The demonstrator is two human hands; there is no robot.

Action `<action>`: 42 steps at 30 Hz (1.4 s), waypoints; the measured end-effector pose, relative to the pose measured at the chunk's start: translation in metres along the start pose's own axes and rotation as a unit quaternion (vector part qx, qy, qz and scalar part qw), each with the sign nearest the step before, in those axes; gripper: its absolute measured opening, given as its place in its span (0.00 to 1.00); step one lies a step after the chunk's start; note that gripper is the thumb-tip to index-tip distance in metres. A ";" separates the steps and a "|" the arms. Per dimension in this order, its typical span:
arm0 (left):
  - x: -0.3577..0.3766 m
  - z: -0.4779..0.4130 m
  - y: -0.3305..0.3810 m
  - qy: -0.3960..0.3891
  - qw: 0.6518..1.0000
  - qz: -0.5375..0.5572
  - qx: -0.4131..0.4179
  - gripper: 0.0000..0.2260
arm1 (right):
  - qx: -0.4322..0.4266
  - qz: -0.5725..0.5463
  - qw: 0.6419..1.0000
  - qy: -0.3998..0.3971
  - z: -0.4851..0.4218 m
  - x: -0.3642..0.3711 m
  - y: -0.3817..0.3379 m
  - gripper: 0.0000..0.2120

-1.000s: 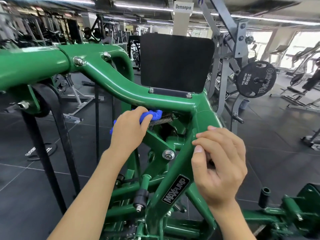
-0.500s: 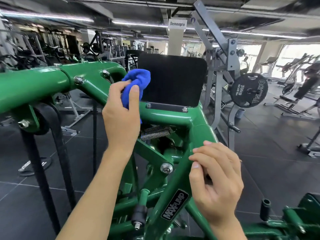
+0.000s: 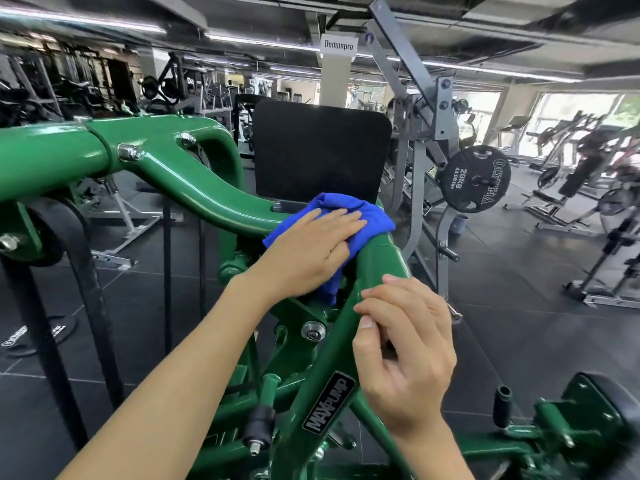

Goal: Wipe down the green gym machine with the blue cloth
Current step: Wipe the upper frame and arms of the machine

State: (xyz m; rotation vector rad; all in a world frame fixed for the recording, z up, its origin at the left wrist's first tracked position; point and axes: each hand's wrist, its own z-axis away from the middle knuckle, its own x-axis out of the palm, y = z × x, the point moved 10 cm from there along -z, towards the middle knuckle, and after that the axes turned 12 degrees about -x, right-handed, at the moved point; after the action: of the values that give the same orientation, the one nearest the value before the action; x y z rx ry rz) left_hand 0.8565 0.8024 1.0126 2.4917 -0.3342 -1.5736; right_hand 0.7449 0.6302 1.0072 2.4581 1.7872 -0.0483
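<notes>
Atop machine (image 3: 194, 188), cloth (image 3: 372, 216) under flat left hand (image 3: 311, 244)

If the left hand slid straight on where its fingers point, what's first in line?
Left hand presses the blue cloth on the green machine frame; straight on it clears the frame's corner, then likely the grey upright, depth unclear.

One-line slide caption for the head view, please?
Left hand presses a crumpled blue cloth onto the glossy green gym machine frame; right hand holds it.

Bright; ceiling strip lights (image 3: 86, 20), overexposed windows (image 3: 581, 112) right; edges bowed; slight blur.
</notes>
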 end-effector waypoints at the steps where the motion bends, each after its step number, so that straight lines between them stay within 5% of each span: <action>1: -0.001 0.000 -0.002 0.006 1.000 -0.021 0.009 0.30 | -0.002 0.000 1.000 -0.007 0.001 0.000 0.000 0.10; 4: -0.009 0.002 -0.020 0.047 0.994 -0.103 0.004 0.35 | -0.009 -0.004 1.000 -0.020 0.000 -0.001 0.000 0.09; 11: -0.035 0.020 -0.080 0.107 0.957 -0.225 -0.148 0.38 | 0.020 0.006 1.000 0.023 -0.001 0.001 0.000 0.10; 16: -0.004 0.002 -0.030 0.103 0.966 -0.237 -0.014 0.40 | 0.010 0.004 1.000 0.028 0.001 0.000 0.000 0.11; 26: 0.015 -0.011 0.006 0.137 0.949 -0.282 0.044 0.38 | -0.008 0.007 1.000 0.008 0.000 0.001 -0.001 0.10; 33: -0.018 0.012 -0.067 0.141 0.930 -0.339 -0.013 0.31 | 0.001 -0.001 1.000 0.007 -0.001 0.001 -0.002 0.09; 42: -0.048 0.035 -0.105 0.134 0.904 -0.366 -0.177 0.36 | 0.004 0.006 1.000 0.005 -0.001 -0.001 -0.002 0.10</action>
State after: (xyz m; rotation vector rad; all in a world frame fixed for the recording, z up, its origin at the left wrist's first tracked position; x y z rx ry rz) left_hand 0.8154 0.9154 1.0113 2.5984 0.9455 -1.2716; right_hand 0.7430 0.6302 1.0084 2.4784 1.7797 -0.0405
